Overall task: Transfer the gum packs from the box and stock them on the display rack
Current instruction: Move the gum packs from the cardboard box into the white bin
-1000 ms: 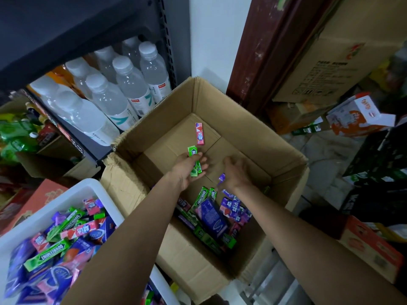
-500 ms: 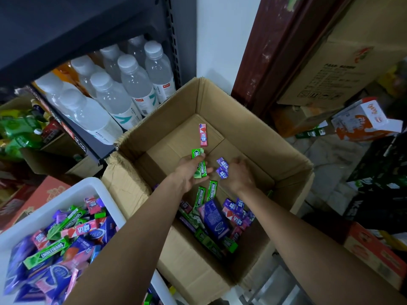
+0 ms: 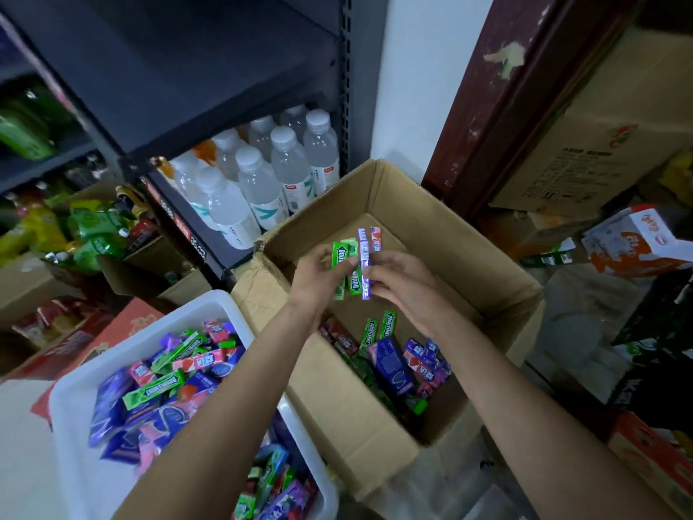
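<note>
Box (image 3: 442, 227) open on top; dark shelf (image 3: 210, 69) overhangs its left.

Left hand (image 3: 318, 273) covered the lower parts of the green gum packs (image 3: 347, 266); right hand's (image 3: 403, 281) fingertips sat behind the purple pack (image 3: 363, 262). Forearms hid pt of the white bin (image 3: 112, 356) & box (image 3: 468, 264) floor. Bin cut off at bottom edge. Bottle labels (image 3: 268, 212) too small to read; left shelf goods blurred.

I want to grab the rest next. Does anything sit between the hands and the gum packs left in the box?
Nothing visible does. The left hand and right hand, both gripping gum sticks, hover above the open cardboard box; the loose gum packs lie uncovered at its near end.
</note>
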The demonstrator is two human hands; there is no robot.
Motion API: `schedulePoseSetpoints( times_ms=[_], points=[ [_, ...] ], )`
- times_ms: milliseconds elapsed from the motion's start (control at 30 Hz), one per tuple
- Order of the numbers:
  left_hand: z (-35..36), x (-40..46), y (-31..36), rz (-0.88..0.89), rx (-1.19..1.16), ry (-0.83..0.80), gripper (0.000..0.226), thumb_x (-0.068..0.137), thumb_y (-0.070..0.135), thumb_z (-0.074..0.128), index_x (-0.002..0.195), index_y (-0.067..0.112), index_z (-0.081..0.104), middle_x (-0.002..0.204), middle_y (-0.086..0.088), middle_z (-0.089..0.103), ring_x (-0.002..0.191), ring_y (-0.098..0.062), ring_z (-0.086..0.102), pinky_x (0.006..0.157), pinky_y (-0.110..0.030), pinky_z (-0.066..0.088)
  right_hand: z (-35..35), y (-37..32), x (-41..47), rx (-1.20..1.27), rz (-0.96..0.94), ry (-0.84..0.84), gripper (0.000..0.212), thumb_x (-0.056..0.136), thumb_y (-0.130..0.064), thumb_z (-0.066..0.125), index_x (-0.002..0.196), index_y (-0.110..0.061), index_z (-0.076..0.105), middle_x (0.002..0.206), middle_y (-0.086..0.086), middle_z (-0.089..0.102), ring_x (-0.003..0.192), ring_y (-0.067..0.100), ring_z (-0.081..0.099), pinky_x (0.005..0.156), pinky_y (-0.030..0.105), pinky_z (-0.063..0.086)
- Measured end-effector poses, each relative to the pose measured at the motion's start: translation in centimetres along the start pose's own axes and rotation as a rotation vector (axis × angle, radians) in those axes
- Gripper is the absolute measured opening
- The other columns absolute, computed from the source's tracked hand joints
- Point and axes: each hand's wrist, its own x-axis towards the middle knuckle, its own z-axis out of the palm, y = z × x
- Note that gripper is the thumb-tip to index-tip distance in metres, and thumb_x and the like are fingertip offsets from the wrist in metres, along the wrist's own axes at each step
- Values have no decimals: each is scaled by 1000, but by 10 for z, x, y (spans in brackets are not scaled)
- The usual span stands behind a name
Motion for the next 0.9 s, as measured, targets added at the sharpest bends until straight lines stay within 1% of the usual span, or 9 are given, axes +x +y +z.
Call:
schedulePoseSetpoints(
  times_ms=[133, 233, 367, 500, 567, 633, 700, 767, 900],
  points=[
    [-55, -42, 4, 57, 35, 113, 8, 83, 11, 70, 81, 18, 65, 76, -4, 66, 70, -19, 59, 71, -36, 50, 57, 4, -29, -107, -42, -30, 28, 87, 7, 56, 115, 10, 53, 96, 15, 62, 82, 23, 61, 70, 20, 55],
    [-103, -75, -8, 56, 50, 138, 7, 83, 10, 69, 81, 15, 65, 74, -5, 66, 66, -18, 59, 68, -32, 52, 104, 26, -49, -202, -54, -64, 19, 86, 7, 57, 101, -3, 56, 81, 3, 60, 64, 9, 61, 61, 18, 54],
    [-166, -113, -44, 83, 312, 154, 9, 82, 17, 72, 80, 11, 66, 73, -9, 68, 65, -22, 61, 68, -41, 53, 153, 78, -72, -352, -25, -32, 19, 80, 1, 66, 87, -13, 55, 80, 2, 60, 70, 15, 61, 70, 34, 54],
    [-206, -142, -72, 70, 680, 150, 29, 84, 26, 70, 91, 0, 60, 70, -11, 60, 66, -26, 56, 57, -27, 40, 185, 117, -105, -656, 8, 58, 20, 74, -16, 70, 89, -11, 59, 83, 7, 64, 76, 26, 64, 72, 41, 52],
    [-219, -152, -81, 88, 746, 166, 32, 86, 25, 68, 107, 5, 56, 69, -2, 53, 63, -19, 48, 55, -23, 31, 194, 128, -118, -773, -14, 101, 21, 79, -17, 68, 91, -7, 55, 76, 2, 59, 73, 23, 59, 62, 30, 46],
    [-231, -163, -93, 115, 743, 179, 43, 89, 20, 65, 127, 10, 48, 73, -3, 52, 64, -19, 50, 60, -27, 34, 199, 140, -127, -876, -48, 141, 28, 81, -18, 67, 103, -7, 53, 76, -4, 52, 76, 19, 54, 55, 21, 41],
    [-240, -177, -108, 165, 752, 140, 41, 90, 14, 63, 127, 14, 46, 75, -7, 55, 66, -24, 54, 60, -30, 35, 202, 155, -131, -1006, -50, 124, 53, 81, -23, 68, 126, -8, 45, 107, 8, 55, 102, 26, 53, 78, 27, 45],
    [-247, -187, -123, 213, 784, 85, 39, 89, 9, 62, 125, 15, 49, 90, -12, 61, 74, -26, 56, 64, -30, 39, 202, 171, -132, -1148, -64, 108, 75, 81, -28, 69, 142, -13, 31, 133, 19, 43, 126, 33, 39, 99, 35, 36],
    [-254, -195, -144, 219, 809, 17, 46, 89, 2, 58, 130, 19, 46, 122, -13, 54, 101, -30, 57, 82, -33, 43, 201, 186, -136, -1318, -104, 137, 76, 83, -30, 69, 146, -22, 27, 138, 20, 37, 131, 35, 32, 106, 40, 32]
  ],
)
